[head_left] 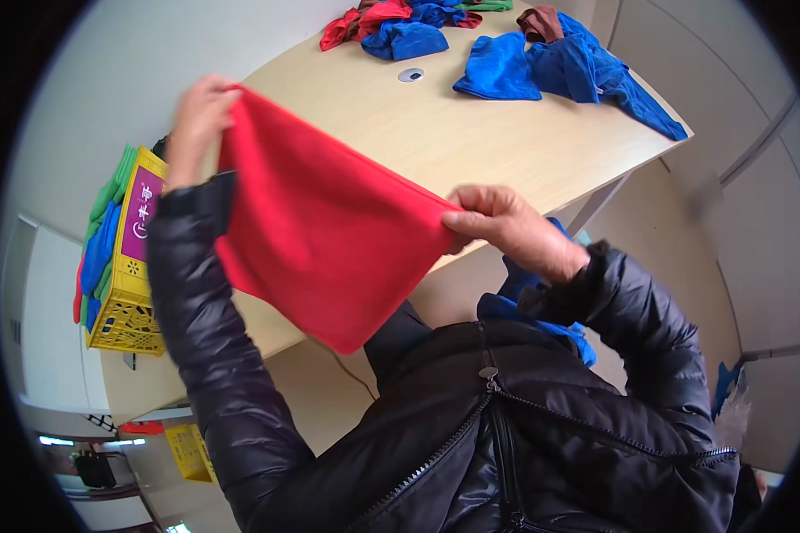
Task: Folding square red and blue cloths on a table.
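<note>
A red cloth (pixel 329 222) is stretched between my two hands, held up over the near edge of the table. My left hand (pixel 200 120), slightly blurred, grips its upper left corner. At the opposite corner my right hand (pixel 502 222) pinches the cloth between thumb and fingers. The top edge runs taut from one hand to the other, sloping down to the right. Below it the rest of the cloth hangs loose, its lowest corner above my lap.
On the wooden table (pixel 400 133) lie blue cloths (pixel 502 69) at the far right and a mixed heap of cloths (pixel 400 31) at the back. A yellow crate (pixel 129 306) with folded cloths stands at the left. Another yellow crate (pixel 189 451) sits lower left.
</note>
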Tool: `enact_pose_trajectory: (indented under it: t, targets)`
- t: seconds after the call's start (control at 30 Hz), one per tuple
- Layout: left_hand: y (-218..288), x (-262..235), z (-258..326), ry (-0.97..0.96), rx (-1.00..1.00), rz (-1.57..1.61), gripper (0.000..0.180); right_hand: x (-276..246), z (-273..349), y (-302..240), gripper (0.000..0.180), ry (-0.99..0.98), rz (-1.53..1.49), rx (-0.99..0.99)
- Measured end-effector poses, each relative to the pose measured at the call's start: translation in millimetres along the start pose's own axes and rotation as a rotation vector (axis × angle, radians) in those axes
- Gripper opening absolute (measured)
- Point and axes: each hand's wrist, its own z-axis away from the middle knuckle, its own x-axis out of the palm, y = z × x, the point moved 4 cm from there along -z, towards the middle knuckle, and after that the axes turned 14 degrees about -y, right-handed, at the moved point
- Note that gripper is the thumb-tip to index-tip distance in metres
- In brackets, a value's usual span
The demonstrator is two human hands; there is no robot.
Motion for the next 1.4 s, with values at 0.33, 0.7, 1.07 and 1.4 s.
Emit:
enact_pose_trajectory:
  t: [0.33, 0.7, 1.07, 1.4]
  targets:
    - [-96.4, 223.3, -52.3, -0.134, 0.096, 0.101, 0.018, -100.3, 29.3, 175.9, 0.023, 0.402, 0.064, 0.263]
    - [-185.9, 149.9, 163.2, -0.139, -0.250, -0.084, 0.021, -103.4, 34.2, 179.8, 0.024, 0.372, 0.045, 0.271]
    - [-289.6, 134.4, 105.3, -0.087, -0.226, -0.497, 0.044, -86.3, 26.1, 187.0, 0.025, 0.335, 0.127, 0.357]
    - [-316.6, 129.2, 56.6, -0.249, -0.401, -0.276, 0.037, -62.2, 15.5, 176.5, 0.023, 0.414, 0.112, 0.339]
